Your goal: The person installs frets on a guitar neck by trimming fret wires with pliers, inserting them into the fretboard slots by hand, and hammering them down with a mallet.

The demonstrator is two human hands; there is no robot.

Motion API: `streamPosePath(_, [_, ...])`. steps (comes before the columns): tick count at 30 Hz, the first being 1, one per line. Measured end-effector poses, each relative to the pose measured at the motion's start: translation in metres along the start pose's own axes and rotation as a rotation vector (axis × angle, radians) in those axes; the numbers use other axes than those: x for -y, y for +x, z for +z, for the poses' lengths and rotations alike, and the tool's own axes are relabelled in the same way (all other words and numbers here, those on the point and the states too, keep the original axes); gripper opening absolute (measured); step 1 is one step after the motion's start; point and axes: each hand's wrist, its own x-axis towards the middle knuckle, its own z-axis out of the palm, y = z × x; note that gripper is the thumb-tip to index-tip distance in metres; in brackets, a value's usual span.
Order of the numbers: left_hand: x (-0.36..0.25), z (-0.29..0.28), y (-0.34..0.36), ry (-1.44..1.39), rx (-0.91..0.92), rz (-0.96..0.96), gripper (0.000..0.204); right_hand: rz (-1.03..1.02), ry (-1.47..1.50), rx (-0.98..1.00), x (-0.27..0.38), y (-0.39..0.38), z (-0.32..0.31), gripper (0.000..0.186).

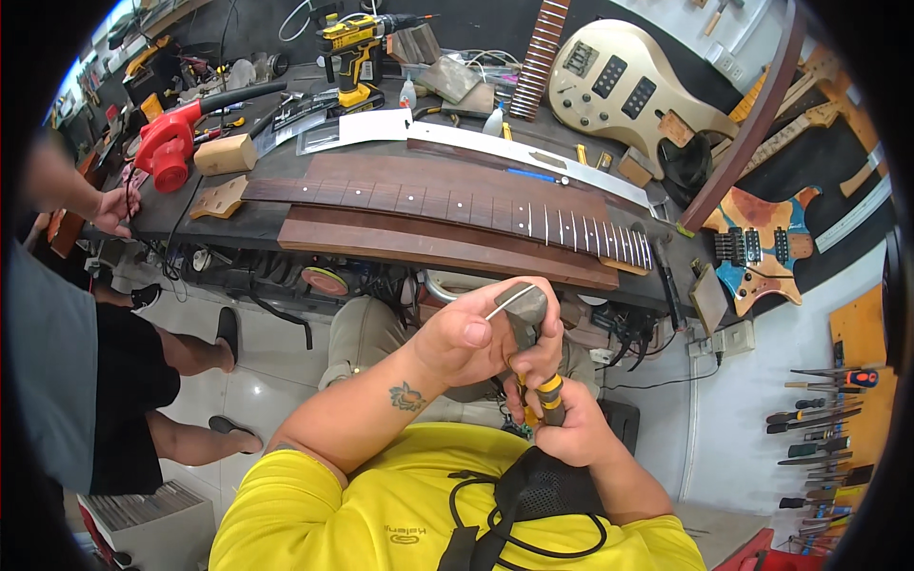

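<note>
In front of my chest, my left hand (pixel 446 344) is closed around the dark grey head of a pair of pliers (pixel 526 314). A short, thin silver strip like fret wire (pixel 508 299) lies across that head, near my left thumb. My right hand (pixel 577 424) grips the yellow-and-black handles lower down. My fingers partly hide the jaws. Beyond my hands a guitar neck (pixel 381 197) lies across the bench, its pale headstock to the left. Bright frets show along its right part; dark slots line the rest. Dark wooden boards (pixel 428 249) lie under it.
A red blower (pixel 167 147), wooden block (pixel 226 154) and yellow drill (pixel 347 52) stand on the bench (pixel 257 228). Guitar bodies (pixel 619 90) occupy its right side. Files hang on a rack (pixel 857 328) at far right. Another person (pixel 52 362) stands at left, a hand near the bench edge.
</note>
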Motion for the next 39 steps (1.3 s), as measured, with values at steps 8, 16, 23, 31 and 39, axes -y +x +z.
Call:
streamPosePath(8, [0.007, -0.004, -0.001, -0.071, 0.009, 0.040, 0.061, 0.011, 0.032, -0.006, -0.006, -0.001, 0.003, 0.046])
streamPosePath(16, [0.010, -0.003, -0.003, -0.051, -0.061, 0.045, 0.060, 0.005, 0.084, 0.008, -0.006, 0.002, 0.005, 0.031])
streamPosePath(23, [0.015, -0.008, -0.004, -0.094, 0.007, 0.077, 0.061, 0.024, 0.115, 0.005, -0.006, 0.002, 0.007, 0.026])
streamPosePath(31, [0.006, -0.015, 0.002, -0.066, 0.079, 0.077, 0.066, 0.071, 0.122, -0.045, 0.003, 0.006, 0.010, 0.022])
streamPosePath(39, [-0.047, -0.006, -0.036, 0.436, -0.437, -0.067, 0.052, -0.213, -0.540, -0.139, 0.007, 0.008, -0.020, 0.051])
